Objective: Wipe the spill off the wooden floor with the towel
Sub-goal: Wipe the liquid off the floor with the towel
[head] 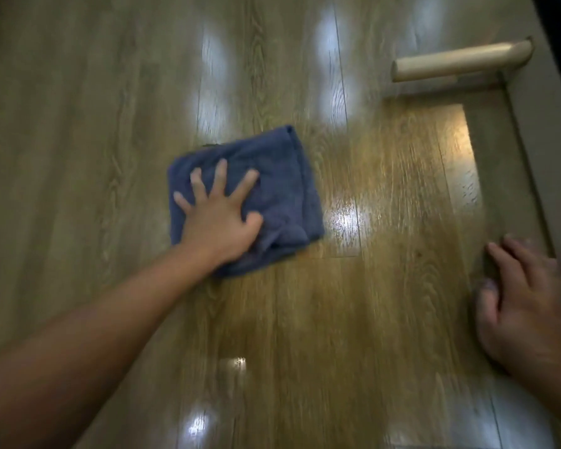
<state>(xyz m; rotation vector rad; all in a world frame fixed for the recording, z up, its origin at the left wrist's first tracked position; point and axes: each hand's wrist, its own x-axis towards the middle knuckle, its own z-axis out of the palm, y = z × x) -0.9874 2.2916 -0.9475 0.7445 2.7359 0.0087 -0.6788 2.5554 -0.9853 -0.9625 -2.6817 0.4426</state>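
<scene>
A folded blue towel (285, 189) lies flat on the wooden floor (337, 319) near the middle of the view. My left hand (219, 218) presses down on the towel with its fingers spread, arm stretched out from the lower left. My right hand (525, 306) rests palm down on the floor at the right edge, fingers apart, holding nothing. A glossy patch (342, 220) shines on the boards just right of the towel; I cannot tell whether it is wet or only a reflection. The picture is blurred by motion.
A pale furniture leg (457, 61) lies low over the floor at the upper right, joined to a pale frame or panel (538, 150) running down the right side. Bright light reflections (211, 69) dot the boards.
</scene>
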